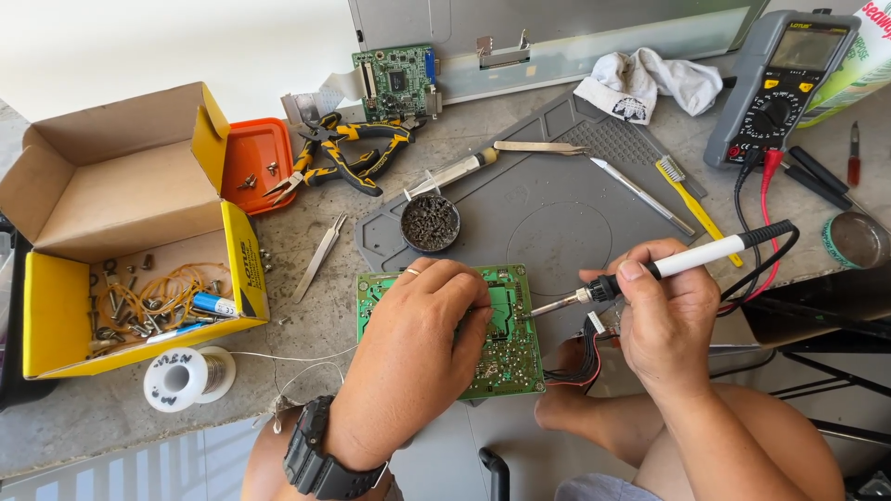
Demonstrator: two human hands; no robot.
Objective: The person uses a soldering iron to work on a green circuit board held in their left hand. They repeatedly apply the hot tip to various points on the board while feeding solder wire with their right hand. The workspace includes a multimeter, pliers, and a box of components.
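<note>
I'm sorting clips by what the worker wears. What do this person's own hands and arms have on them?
Both forearms are bare, with no sleeves and no gloves. The left hand has a thin pale ring on one finger, and a chunky black watch with a ribbed strap on the wrist. The right hand wears nothing.
</note>
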